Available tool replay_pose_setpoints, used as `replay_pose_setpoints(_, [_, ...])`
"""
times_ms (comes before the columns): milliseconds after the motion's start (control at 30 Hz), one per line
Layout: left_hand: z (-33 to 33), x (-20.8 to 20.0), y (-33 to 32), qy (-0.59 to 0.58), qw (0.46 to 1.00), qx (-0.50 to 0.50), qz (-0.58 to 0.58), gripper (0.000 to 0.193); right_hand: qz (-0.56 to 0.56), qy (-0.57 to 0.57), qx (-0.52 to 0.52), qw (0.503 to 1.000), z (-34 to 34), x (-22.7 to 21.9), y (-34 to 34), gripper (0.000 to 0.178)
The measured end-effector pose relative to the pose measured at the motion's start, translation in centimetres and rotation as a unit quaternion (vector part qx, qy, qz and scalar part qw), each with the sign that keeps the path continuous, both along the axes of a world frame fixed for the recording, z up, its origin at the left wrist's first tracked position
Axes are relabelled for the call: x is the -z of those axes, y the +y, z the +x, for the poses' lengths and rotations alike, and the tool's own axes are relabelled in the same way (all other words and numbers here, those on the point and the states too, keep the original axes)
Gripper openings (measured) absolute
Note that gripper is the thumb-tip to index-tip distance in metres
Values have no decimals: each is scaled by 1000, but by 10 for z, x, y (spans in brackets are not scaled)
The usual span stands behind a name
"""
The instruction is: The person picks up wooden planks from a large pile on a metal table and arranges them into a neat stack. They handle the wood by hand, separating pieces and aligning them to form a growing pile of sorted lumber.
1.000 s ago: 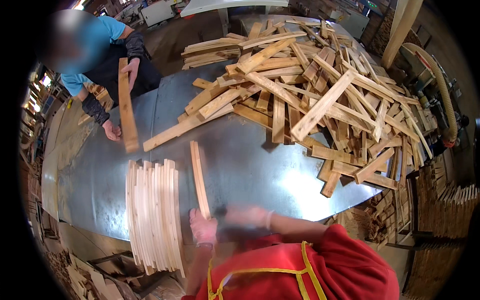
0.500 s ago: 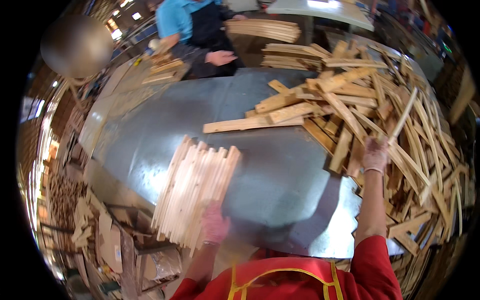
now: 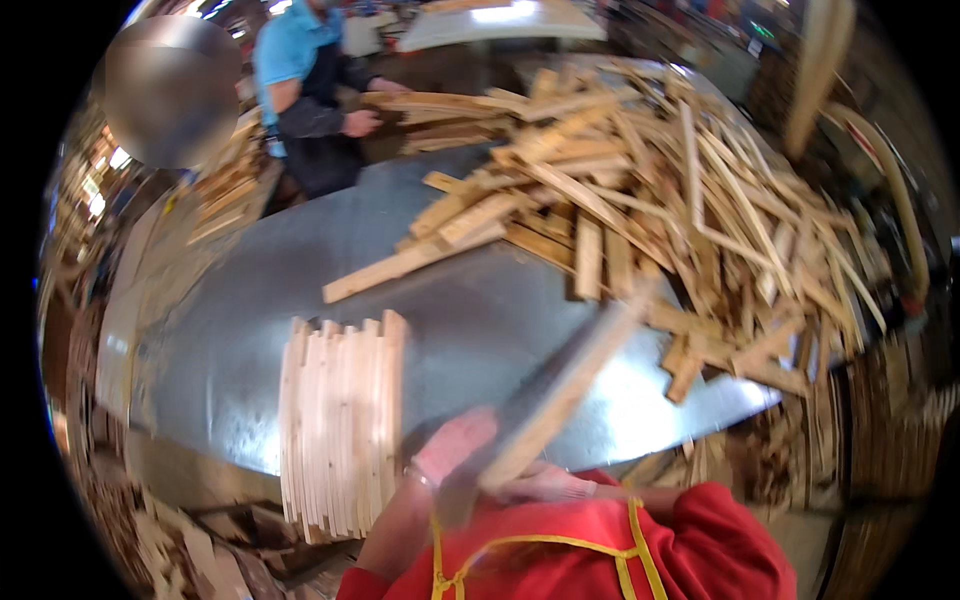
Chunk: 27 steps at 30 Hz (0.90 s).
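A wooden strip (image 3: 568, 395), smeared by motion, slants across the near edge of the table in front of my body. My gloved right hand (image 3: 548, 484) is closed round its near end. My gloved left hand (image 3: 455, 445) is just left of the strip, apart from it, its blurred fingers stretched out and holding nothing. To the left of that hand lies a row of pale wooden strips (image 3: 342, 420), side by side, their near ends reaching past the table edge. A large jumbled heap of wooden strips (image 3: 590, 165) covers the right and far side.
The metal-topped table (image 3: 235, 330) spreads before me. Across it a person in a blue shirt (image 3: 285, 60) has hands at a stack of boards (image 3: 440, 103). A pale table (image 3: 500, 28) stands behind. Wood scraps (image 3: 190, 540) lie at lower left; a hose (image 3: 895, 190) hangs at right.
My right hand has left the heap and come back to my body with a wooden strip. The left hand has moved off the row's edge. The view has turned right.
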<state>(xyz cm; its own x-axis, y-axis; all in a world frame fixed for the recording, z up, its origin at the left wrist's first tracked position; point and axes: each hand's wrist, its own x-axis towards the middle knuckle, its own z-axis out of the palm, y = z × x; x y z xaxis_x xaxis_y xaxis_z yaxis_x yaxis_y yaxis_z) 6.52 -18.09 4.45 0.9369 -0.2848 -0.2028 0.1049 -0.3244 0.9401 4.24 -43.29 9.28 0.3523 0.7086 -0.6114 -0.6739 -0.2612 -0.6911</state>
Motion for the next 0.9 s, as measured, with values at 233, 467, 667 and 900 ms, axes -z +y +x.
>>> replay_pose_setpoints(233, [1, -33, -64, 222, 948, -123, -191, 45, 36, -185, -75, 979, 17, 73, -15, 42])
replay_pose_setpoints(467, [17, -2, -111, 147, 944, -67, 289, 86, -86, -359, -323, 872, 59, -16, -44, 55])
replay_pose_setpoints(667, [-31, 2, -79, 114, 880, -165, 431, 62, -222, -567, 226, 760, 261, -91, -264, 66])
replay_pose_setpoints(900, [-88, 19, 18, -4, 679, -314, 663, 53, -568, -415, 203, 681, 395, -105, -444, 91])
